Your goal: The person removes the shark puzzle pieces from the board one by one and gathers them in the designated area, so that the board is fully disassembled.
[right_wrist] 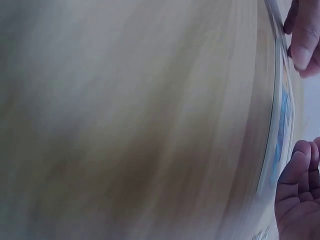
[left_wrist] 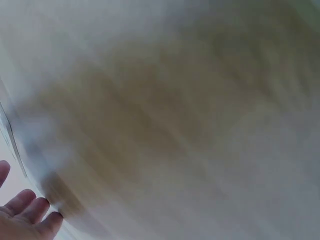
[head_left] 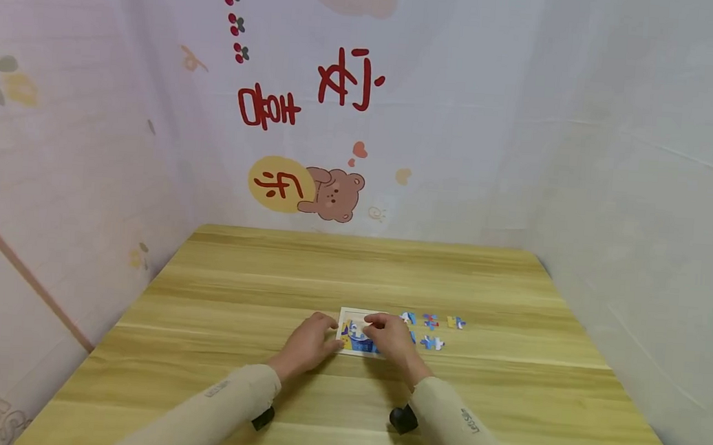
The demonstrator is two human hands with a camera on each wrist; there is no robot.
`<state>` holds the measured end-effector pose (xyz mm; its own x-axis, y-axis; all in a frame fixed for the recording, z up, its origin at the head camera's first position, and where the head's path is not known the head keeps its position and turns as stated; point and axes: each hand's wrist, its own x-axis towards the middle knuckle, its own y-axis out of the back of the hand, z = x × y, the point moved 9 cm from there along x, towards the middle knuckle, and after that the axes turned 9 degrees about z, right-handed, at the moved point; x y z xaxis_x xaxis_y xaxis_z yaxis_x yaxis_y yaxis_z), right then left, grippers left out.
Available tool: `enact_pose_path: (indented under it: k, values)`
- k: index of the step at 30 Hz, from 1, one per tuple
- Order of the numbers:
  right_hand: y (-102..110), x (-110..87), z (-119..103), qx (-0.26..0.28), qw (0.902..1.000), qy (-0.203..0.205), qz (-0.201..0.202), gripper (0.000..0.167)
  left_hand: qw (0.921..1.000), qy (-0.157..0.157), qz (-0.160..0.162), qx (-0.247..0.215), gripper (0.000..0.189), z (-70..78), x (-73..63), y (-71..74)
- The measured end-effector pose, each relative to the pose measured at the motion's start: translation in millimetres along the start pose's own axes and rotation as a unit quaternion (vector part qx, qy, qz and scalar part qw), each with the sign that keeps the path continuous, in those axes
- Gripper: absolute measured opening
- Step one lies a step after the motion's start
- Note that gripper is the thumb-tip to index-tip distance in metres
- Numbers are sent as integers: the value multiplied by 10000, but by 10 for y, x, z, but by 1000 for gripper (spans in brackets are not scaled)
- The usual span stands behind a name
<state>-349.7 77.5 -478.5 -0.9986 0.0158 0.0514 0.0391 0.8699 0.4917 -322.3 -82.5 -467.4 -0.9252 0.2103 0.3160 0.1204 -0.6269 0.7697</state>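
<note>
**Five loose puzzle pieces (head_left: 432, 342) are lying beside a part-filled tray (head_left: 353, 310)**

Head view: on the wooden table (head_left: 235, 276), the tray is lying flat between the hands, blue and yellow pieces (head_left: 360, 345) filling its near part. The left hand (head_left: 312, 340) is touching the tray's left side, thumb and fingers standing apart. The right hand (head_left: 393, 337) is reaching over the tray's right part, thumb and forefinger bending narrowly toward each other; whether they are pinching a piece, I cannot tell. Two loose pieces are partly hiding behind that hand, so a careless sideways sweep could scatter them.

Left wrist view: blur is swallowing most of the table, but the left hand's fingers are extending loosely by the tray. With so light a touch, a firm push from the right could make the tray slide.

Right wrist view: the tray is showing at a steep slant between both hands, the right fingers curling inward. Pressing a wrongly turned piece could jam it or lift its neighbours.
</note>
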Motion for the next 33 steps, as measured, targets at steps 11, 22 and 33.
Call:
enact_pose_path:
  k: [11, 22, 33]
  values:
    - [-158, -9, -61, -55, 9997, -57, -220, 22, 9990, -41, 222, 391, 19, 41, -2, -70]
    - [-224, 74, -30, -726, 9966, 1, -380, 26, 9986, -286, 230, 393, 19, 40, -4, -68]
    - [-251, 87, -40, -887, 9941, -124, -612, 28, 9977, -440, 42, 513, 19, 80, -8, -49]
